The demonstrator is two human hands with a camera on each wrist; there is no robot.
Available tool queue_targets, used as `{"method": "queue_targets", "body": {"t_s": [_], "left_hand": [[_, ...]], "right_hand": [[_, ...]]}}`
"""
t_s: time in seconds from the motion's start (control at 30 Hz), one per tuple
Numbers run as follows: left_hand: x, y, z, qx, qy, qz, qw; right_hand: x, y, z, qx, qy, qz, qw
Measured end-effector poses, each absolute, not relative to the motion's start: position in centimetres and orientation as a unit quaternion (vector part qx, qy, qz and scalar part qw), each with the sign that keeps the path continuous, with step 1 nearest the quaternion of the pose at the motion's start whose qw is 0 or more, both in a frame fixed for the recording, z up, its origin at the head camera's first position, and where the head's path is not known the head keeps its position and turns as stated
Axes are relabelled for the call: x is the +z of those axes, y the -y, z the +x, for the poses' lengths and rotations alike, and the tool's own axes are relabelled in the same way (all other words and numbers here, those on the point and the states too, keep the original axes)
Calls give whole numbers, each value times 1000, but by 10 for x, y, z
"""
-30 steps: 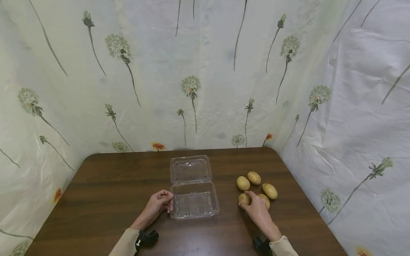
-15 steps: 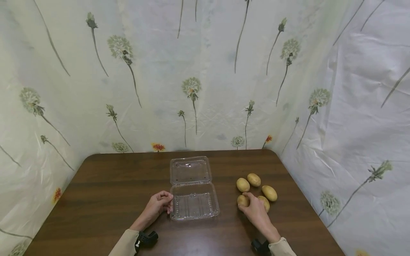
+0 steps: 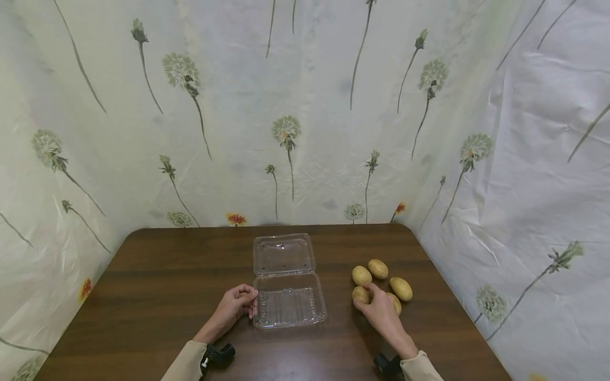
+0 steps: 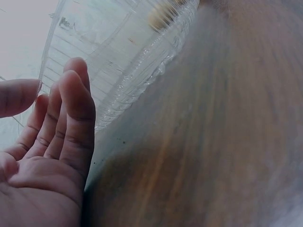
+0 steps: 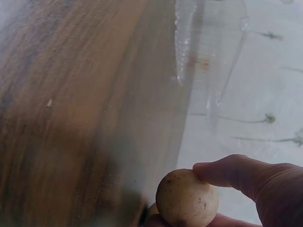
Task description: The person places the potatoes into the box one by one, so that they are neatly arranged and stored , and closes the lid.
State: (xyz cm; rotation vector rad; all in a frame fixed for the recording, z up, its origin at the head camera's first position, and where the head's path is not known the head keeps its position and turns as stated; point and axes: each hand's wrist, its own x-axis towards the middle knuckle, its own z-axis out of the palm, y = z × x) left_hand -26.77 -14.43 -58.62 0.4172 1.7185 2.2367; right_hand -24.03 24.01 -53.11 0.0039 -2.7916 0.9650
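A clear plastic clamshell container (image 3: 289, 300) lies on the table with its lid (image 3: 283, 254) folded back away from me. My left hand (image 3: 235, 306) pinches its left rim; in the left wrist view, the thumb (image 4: 21, 97) meets the rim and the other fingers lie along the outer wall. To the right, my right hand (image 3: 383, 312) grips a small yellow potato (image 5: 187, 198) between thumb and fingers. Another potato (image 3: 394, 304) is partly hidden behind that hand. Beyond it are more potatoes, one to the left (image 3: 361, 275), one at the back (image 3: 378, 269) and one to the right (image 3: 401, 289).
The dark brown wooden table (image 3: 176, 275) carries the container at its middle and the potatoes on its right side. A pale curtain (image 3: 324, 159) with dandelion prints hangs behind the table and along both sides. Each wrist wears a black camera mount (image 3: 219, 354).
The right hand has shifted its fingers on the potato, which has moved very slightly left. The left hand and the container stay in place, while the head view has tilted a little.
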Motion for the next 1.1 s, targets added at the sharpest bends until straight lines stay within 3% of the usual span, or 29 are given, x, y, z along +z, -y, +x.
{"method": "queue_targets", "body": {"t_s": [0.8,1.1], "left_hand": [[-585,145,-267,777,-599,130,146],[-586,145,-267,779,-595,137,145]], "right_hand": [[-512,-229,-251,324,938,7,124],[-501,-216,-259,364,925,14,105]]}}
